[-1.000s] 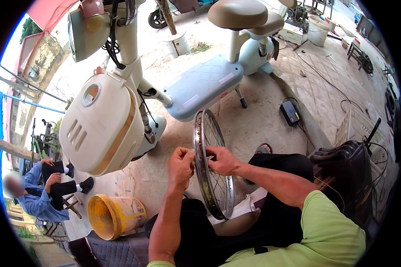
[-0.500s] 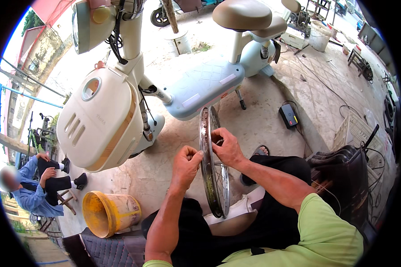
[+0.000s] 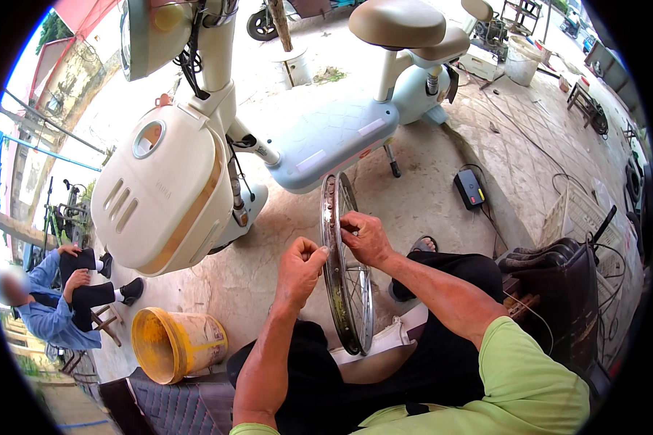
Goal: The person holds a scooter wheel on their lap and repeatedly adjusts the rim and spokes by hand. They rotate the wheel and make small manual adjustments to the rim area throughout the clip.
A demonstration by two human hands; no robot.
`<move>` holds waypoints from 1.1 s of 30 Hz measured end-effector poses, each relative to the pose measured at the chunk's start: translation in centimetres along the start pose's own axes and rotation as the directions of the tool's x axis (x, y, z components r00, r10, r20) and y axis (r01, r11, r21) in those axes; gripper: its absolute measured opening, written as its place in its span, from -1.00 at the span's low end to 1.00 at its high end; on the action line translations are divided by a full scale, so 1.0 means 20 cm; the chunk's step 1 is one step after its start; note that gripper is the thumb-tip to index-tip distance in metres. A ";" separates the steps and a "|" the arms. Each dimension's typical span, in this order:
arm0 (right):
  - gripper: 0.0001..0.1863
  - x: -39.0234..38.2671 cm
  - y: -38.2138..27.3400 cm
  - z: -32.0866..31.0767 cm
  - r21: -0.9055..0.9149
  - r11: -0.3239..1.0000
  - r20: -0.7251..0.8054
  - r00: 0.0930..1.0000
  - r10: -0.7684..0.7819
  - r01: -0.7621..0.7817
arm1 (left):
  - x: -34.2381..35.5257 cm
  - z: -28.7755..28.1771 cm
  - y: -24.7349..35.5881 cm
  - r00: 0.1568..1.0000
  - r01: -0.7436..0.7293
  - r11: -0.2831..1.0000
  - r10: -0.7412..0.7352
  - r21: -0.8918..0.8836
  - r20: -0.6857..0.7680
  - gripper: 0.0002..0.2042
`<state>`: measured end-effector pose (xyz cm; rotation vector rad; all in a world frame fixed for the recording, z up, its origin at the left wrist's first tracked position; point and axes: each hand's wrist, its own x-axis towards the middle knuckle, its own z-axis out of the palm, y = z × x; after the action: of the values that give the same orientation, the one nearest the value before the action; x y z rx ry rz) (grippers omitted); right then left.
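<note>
A spoked metal bicycle wheel rim (image 3: pixel 331 304) without a tire stands upright between my knees on pale material. My left hand (image 3: pixel 301 270) is closed in a pinch at the near-left side of the rim; whatever its fingertips hold is too small to make out. My right hand (image 3: pixel 364 239) has its fingers bent and closed among the spokes, just inside the rim's upper part; what lies between them is hidden.
A cream and pale-blue scooter (image 3: pixel 326 145) stands ahead. A black charger (image 3: pixel 468 188) with cables lies to the right, near a plastic crate (image 3: pixel 566 217) and dark seat (image 3: pixel 551 290). A yellow bucket (image 3: pixel 178 344) is at left, beside a seated person (image 3: pixel 58 297) in blue.
My right hand has moved up along the rim compared with a second ago and shifted slightly left in the last half second. My left hand stays pinched at the rim, with small finger shifts.
</note>
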<state>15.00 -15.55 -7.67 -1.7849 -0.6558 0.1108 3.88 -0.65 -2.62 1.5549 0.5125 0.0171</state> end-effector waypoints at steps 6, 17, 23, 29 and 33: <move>-0.81 -0.01 0.04 0.05 0.215 0.967 0.020 0.990 0.138 -0.139 | -0.01 0.00 0.02 1.000 -0.002 1.000 0.002 0.009 -0.008 -0.82; -0.78 -0.01 0.03 0.00 0.173 0.973 0.115 0.984 0.134 -0.152 | -0.02 0.01 0.07 0.999 0.042 0.999 -0.042 0.001 0.013 -0.81; -0.80 -0.04 0.10 0.06 0.353 0.924 -0.017 0.986 0.166 -0.150 | -0.02 0.03 0.07 0.998 0.048 0.999 -0.048 -0.001 0.036 -0.82; -0.82 -0.04 0.01 0.01 0.213 0.962 0.052 0.985 0.163 -0.171 | -0.03 0.02 0.06 0.998 0.045 0.999 -0.046 0.014 0.034 -0.82; -0.83 -0.03 0.02 0.00 0.137 0.981 0.084 0.989 0.124 -0.135 | -0.03 0.01 0.06 0.998 0.049 0.999 -0.049 -0.005 0.037 -0.82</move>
<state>14.57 -15.93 -8.23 -1.6904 -0.5700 0.3078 3.84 -0.98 -1.43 1.5337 0.5212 -0.0475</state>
